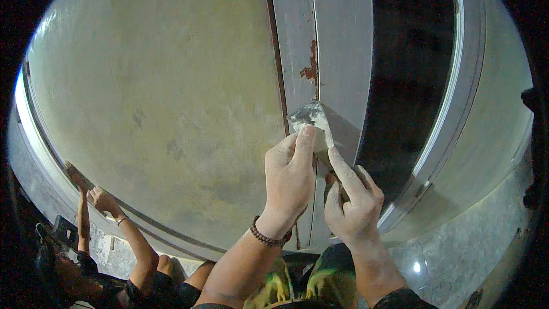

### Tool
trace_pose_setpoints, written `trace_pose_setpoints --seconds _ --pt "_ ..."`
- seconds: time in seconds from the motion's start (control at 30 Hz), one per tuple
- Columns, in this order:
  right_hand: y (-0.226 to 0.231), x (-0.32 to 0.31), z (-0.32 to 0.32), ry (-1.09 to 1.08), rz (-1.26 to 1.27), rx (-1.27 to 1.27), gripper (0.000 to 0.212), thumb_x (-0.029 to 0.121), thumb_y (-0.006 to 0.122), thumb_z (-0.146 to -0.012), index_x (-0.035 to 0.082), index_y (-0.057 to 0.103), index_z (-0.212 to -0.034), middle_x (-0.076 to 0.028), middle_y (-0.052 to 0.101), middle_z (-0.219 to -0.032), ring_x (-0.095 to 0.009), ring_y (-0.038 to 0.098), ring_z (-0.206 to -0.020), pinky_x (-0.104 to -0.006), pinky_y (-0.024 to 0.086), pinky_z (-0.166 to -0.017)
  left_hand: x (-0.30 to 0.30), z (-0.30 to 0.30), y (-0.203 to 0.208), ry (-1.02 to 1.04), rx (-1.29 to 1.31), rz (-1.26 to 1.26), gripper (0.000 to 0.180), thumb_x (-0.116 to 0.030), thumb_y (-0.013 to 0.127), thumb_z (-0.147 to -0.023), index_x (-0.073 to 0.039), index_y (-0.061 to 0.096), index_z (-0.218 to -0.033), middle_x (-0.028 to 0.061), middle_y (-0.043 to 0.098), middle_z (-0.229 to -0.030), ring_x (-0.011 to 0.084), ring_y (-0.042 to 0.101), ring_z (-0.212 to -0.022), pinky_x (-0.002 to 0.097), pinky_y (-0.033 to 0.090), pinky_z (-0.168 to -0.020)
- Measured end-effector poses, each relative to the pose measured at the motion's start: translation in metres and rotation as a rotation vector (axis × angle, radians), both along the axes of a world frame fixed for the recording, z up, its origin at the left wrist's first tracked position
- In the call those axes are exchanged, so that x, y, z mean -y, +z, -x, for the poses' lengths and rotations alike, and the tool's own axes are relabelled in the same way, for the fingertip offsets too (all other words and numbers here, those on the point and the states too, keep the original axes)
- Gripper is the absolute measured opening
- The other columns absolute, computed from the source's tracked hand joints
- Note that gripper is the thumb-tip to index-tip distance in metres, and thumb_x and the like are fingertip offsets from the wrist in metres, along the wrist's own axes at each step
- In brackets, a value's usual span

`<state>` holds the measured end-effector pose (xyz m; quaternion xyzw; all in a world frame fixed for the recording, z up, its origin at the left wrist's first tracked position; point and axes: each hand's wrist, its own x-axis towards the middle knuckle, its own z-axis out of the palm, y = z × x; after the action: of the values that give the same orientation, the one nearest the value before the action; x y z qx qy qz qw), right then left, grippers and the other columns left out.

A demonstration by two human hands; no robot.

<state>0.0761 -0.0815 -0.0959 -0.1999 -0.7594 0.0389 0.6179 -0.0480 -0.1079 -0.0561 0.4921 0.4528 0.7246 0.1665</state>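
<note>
Left fingers (pixel 306 139) pinch scraper (pixel 321 129); right fingers (pixel 345 170) grip it lower. Uneven pressure could gouge frame (pixel 344 40).

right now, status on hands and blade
Left hand: thumb on smeared blade, apparently pinching. Right hand: index finger at its edge, grip unclear. Blade over grey frame, below brown patch. Other person off left, clear of it.
</note>
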Motion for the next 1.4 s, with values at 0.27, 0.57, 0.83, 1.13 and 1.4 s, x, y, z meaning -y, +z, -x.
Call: trace_pose_setpoints --seconds 0.27,0.57,0.83,1.13,1.4 --pt "-0.011 -0.017 -0.006 -0.01 0.027 0.03 0.058 -0.005 0.066 -0.079 0.003 0.067 -0.137 -0.021 0.073 -0.098 -0.037 0.072 -0.078 -0.0404 0.061 -0.069 -0.018 -0.005 -0.021 0.018 -0.05 0.025 0.039 -0.029 0.053 -0.111 0.0 0.064 -0.088 -0.0064 0.053 -0.072 0.0032 0.043 -0.067 0.0248 0.035 -0.055" --pt "-0.018 -0.026 -0.007 0.035 -0.074 -0.057 0.061 -0.017 0.059 -0.076 0.0 0.068 -0.134 -0.02 0.069 -0.092 -0.034 0.068 -0.075 -0.0381 0.056 -0.067 -0.026 -0.015 -0.021 0.05 -0.042 -0.014 0.039 -0.029 0.055 -0.11 0.002 0.064 -0.088 -0.0028 0.055 -0.071 0.0043 0.045 -0.068 0.0268 0.038 -0.058" --pt "-0.021 -0.03 -0.004 -0.03 -0.171 -0.009 0.061 -0.003 0.068 -0.078 0.005 0.066 -0.138 -0.021 0.072 -0.095 -0.034 0.071 -0.074 -0.0389 0.06 -0.069 -0.025 -0.008 -0.021 0.094 -0.091 0.027 0.039 -0.027 0.054 -0.11 0.005 0.065 -0.093 0.006 0.055 -0.067 0.009 0.046 -0.067 0.0316 0.042 -0.059" --pt "-0.022 -0.026 0.004 -0.013 -0.147 -0.033 0.066 -0.005 0.067 -0.075 0.005 0.065 -0.14 -0.021 0.074 -0.102 -0.038 0.071 -0.081 -0.0396 0.061 -0.075 -0.02 -0.002 -0.02 0.142 -0.128 0.05 0.04 -0.025 0.051 -0.11 0.006 0.063 -0.088 0.0071 0.055 -0.066 0.01 0.045 -0.067 0.0343 0.041 -0.059" --pt "-0.018 -0.025 0.013 0.002 -0.213 -0.139 0.064 -0.003 0.069 -0.076 0.005 0.066 -0.139 -0.02 0.072 -0.099 -0.039 0.071 -0.079 -0.0413 0.06 -0.07 -0.015 -0.004 -0.015 0.124 -0.069 0.044 0.04 -0.028 0.053 -0.11 0.005 0.07 -0.096 0.0064 0.064 -0.072 0.009 0.053 -0.07 0.0314 0.046 -0.063"
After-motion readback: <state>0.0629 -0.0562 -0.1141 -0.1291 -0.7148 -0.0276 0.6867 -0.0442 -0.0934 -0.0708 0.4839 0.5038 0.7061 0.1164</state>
